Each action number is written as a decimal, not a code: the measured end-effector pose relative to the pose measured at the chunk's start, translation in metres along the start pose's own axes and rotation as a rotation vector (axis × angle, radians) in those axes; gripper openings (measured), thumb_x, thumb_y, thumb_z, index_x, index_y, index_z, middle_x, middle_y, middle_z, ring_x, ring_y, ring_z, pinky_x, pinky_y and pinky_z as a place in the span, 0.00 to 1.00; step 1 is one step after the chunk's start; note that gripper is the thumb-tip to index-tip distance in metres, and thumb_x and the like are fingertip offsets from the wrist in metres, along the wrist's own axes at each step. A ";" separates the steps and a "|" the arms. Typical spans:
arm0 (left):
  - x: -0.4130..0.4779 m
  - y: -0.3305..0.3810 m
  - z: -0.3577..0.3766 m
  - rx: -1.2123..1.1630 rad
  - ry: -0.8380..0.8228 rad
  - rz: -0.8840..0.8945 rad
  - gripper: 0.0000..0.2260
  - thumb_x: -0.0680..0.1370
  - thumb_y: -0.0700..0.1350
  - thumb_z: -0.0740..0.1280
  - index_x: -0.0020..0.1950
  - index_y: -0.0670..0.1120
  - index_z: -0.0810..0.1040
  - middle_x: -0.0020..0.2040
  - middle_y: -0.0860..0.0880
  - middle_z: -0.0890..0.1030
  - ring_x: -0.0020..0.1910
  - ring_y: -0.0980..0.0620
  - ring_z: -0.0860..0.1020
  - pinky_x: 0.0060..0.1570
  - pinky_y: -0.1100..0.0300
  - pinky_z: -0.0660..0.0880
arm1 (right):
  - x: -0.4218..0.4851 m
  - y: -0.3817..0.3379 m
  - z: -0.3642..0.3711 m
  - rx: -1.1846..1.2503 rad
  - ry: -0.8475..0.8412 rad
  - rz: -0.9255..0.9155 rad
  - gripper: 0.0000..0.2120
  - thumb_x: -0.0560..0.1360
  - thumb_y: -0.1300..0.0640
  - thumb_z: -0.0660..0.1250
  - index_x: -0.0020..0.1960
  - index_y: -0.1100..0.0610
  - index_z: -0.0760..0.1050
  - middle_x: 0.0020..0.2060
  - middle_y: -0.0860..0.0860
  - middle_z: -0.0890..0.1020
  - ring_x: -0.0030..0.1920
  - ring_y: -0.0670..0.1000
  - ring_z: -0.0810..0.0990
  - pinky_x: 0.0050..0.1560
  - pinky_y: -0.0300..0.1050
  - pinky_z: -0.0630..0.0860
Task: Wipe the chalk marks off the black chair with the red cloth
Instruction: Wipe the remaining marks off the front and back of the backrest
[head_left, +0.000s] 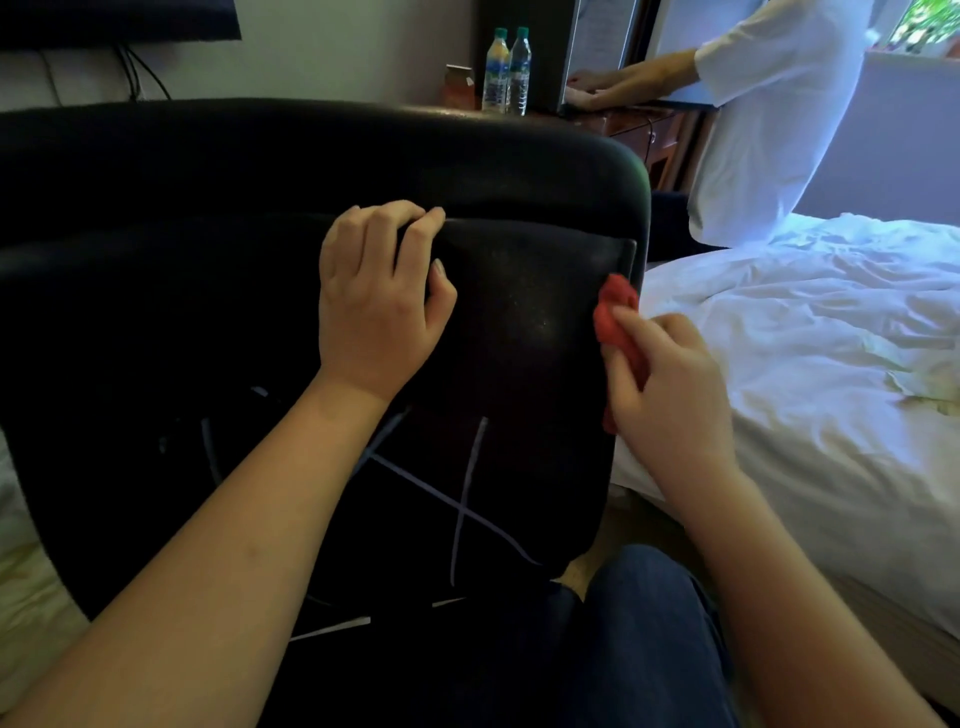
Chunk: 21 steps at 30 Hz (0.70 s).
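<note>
Progress: we judge it early, chalk marks (470, 483) unwiped at lower centre of the black chair (260, 171) | left hand (379, 296) curls over its ridge | right hand (670, 384) pinches the red cloth (615, 306) at the chair's right edge, mid-frame | count: one cloth, one chair, at least six strokes, two bottles (506, 73) at upper centre

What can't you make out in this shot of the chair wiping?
Head view only.
The chalk marks: partly covered by the left forearm, so their full extent is unknown.
The red cloth: mostly wrapped in the right hand; its size is unclear.
The bottle labels: too small and blurred to read.
The person in white: cut off by the top edge.
</note>
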<state>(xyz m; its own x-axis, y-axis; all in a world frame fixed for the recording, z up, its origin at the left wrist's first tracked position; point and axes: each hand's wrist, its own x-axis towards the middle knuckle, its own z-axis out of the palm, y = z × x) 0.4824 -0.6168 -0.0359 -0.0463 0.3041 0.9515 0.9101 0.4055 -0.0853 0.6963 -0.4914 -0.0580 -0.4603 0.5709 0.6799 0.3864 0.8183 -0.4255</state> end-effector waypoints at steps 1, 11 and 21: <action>-0.001 -0.001 0.001 0.002 0.000 -0.001 0.13 0.80 0.42 0.61 0.62 0.40 0.78 0.56 0.40 0.79 0.57 0.45 0.71 0.62 0.48 0.71 | -0.019 0.003 -0.001 -0.019 -0.039 0.008 0.15 0.76 0.61 0.69 0.63 0.56 0.80 0.45 0.54 0.77 0.40 0.55 0.78 0.41 0.43 0.72; -0.001 0.003 0.001 0.012 0.004 -0.003 0.14 0.80 0.42 0.62 0.63 0.40 0.77 0.57 0.40 0.79 0.58 0.45 0.71 0.63 0.47 0.70 | -0.003 0.001 -0.029 0.021 0.112 -0.090 0.14 0.77 0.62 0.67 0.63 0.58 0.80 0.49 0.53 0.82 0.43 0.42 0.74 0.46 0.25 0.65; -0.001 0.000 0.003 0.032 0.001 -0.006 0.13 0.80 0.42 0.62 0.63 0.40 0.78 0.57 0.41 0.79 0.58 0.45 0.72 0.64 0.48 0.70 | -0.087 -0.002 0.039 -0.046 0.022 -0.266 0.22 0.76 0.68 0.55 0.61 0.55 0.82 0.63 0.51 0.80 0.68 0.52 0.76 0.64 0.45 0.74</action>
<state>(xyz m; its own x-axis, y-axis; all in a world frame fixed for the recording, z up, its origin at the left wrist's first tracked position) 0.4811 -0.6149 -0.0375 -0.0516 0.3003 0.9525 0.8960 0.4351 -0.0887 0.7041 -0.5395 -0.1399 -0.5334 0.3341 0.7771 0.2903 0.9352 -0.2028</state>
